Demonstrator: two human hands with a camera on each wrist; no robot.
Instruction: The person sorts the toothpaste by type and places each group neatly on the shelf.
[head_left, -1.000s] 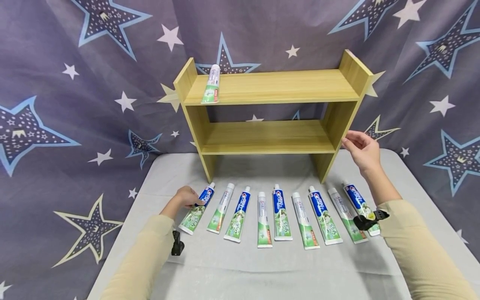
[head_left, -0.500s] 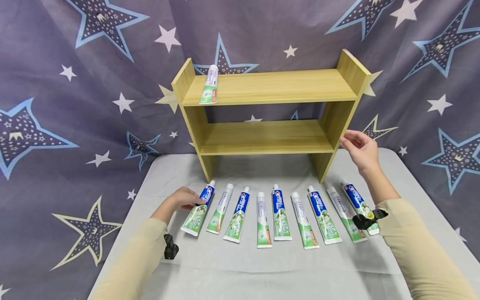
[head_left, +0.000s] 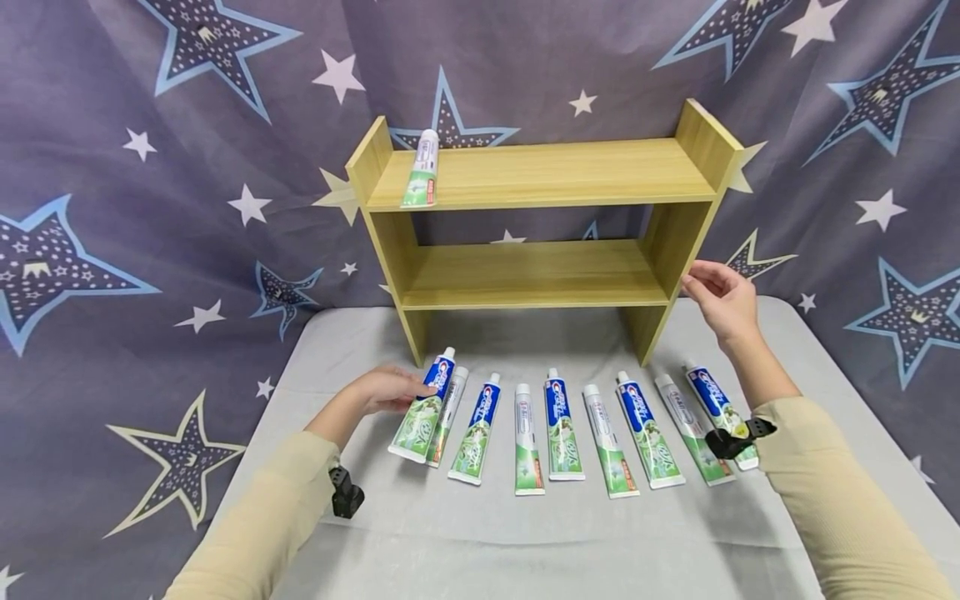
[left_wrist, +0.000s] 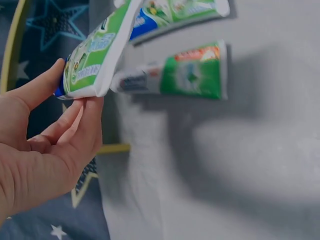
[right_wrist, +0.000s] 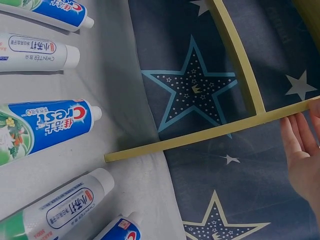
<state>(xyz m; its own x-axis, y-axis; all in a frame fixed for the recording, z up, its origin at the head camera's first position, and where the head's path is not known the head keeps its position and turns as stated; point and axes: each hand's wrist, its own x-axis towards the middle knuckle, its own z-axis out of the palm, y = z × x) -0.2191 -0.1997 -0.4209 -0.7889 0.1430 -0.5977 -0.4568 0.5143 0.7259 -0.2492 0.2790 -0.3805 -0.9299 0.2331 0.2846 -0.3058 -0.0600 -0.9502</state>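
My left hand (head_left: 390, 388) pinches a blue and green Crest toothpaste tube (head_left: 417, 425) between thumb and fingers. In the left wrist view this tube is tilted and raised above the table. It partly covers a white and green toothpaste tube (head_left: 452, 398) in the head view. My right hand (head_left: 726, 302) touches the right side panel of a two-tier wooden shelf (head_left: 525, 202), its fingers against the panel's outer side. Another white and green tube (head_left: 422, 171) lies on the upper board at the left end.
Several more tubes, such as a blue and green tube (head_left: 564, 425) and a white and green tube (head_left: 528, 442), lie in a row before the shelf on the grey-covered table (head_left: 540, 550). A star-patterned curtain (head_left: 285, 167) hangs behind.
My left hand has lifted the blue and green Crest tube from the row's left end and moved it right, over the neighbouring white tube. My right hand stays at the shelf panel.
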